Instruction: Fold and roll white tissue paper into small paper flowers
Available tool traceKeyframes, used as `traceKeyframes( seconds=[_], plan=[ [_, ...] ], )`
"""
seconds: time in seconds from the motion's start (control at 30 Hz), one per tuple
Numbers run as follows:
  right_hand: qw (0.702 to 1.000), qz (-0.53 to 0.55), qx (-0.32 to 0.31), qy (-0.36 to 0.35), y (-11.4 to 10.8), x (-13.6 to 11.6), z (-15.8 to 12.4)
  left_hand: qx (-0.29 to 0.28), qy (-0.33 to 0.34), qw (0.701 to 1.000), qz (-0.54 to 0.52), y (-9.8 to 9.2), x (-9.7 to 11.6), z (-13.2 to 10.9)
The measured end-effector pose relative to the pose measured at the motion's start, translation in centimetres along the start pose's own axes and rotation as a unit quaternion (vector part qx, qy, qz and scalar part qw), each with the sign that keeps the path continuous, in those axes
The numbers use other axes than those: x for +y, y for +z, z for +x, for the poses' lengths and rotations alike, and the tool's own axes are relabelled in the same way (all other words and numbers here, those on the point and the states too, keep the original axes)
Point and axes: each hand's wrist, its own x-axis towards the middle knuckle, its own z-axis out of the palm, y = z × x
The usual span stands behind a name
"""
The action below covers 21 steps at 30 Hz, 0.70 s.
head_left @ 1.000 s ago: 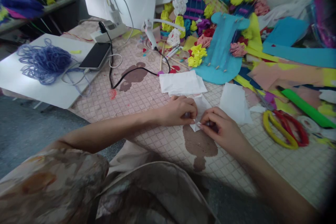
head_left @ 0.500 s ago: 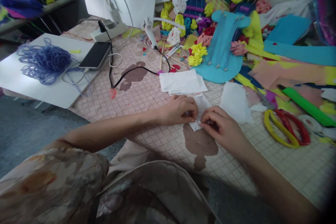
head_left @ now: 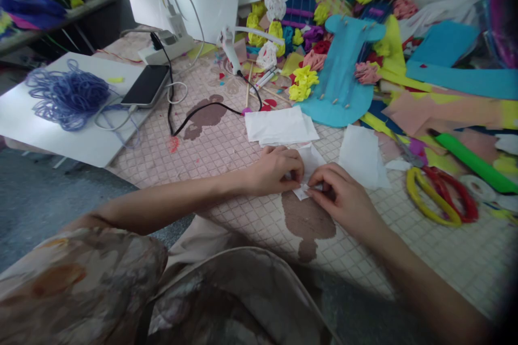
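Note:
Between my hands lies a small sheet of white paper (head_left: 311, 159), gathered and creased at its near end. My left hand (head_left: 279, 168) pinches the left side of that gathered part, its fingers curled. From the right, my right hand (head_left: 339, 190) grips the same creased end between thumb and fingertips. My fingers hide part of the fold. Just beyond is a stack of white paper pieces (head_left: 279, 125), and more white paper (head_left: 361, 156) rests to the right of my right hand.
Scissors with yellow and red handles (head_left: 434, 198) and a green cutter (head_left: 475, 163) lie at right. A white glue gun (head_left: 231, 55) stands at the back, its black cord crossing the table. Left are a phone (head_left: 146, 85) and purple cord (head_left: 73, 94). A blue harp-like cutout (head_left: 342, 75) lies behind.
Both hands keep their pinch on the white paper in almost the same place. The paper's near tip shows slightly less below my fingers.

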Motion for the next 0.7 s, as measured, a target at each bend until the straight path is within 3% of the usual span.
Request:
traceKeyframes(
  seconds=[0.4,0.7],
  plan=[
    [0.999,-0.037,0.006,-0.01,0.2,-0.6,-0.3,0.014,-0.005,1.0,0.002,0.1,0.4,-0.3],
    [0.999,-0.028,-0.046,-0.001,-0.5,-1.1,-0.3,0.012,-0.014,1.0,-0.009,0.0,0.3,-0.2]
  ],
)
